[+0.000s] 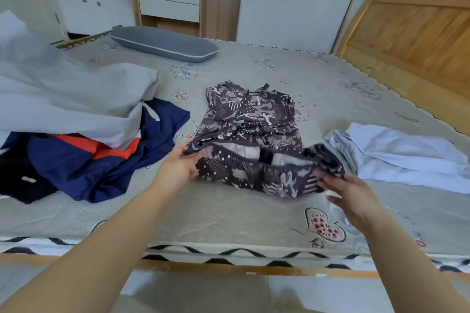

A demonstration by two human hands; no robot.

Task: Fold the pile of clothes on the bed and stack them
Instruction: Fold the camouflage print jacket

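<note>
Pinching the near hem of the patterned garment (pixel 251 119), the left hand (pixel 178 168) and right hand (pixel 353 193) curled their fingers on its two corners; it lay mid-bed (pixel 229 216), between the navy clothes (pixel 101 160) and pale blue shirt (pixel 396 155).

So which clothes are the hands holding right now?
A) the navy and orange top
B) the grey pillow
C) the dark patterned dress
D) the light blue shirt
C: the left hand and right hand each grip a near corner of the dark patterned dress and lift its hem, while the light blue shirt lies untouched to the right.
</note>
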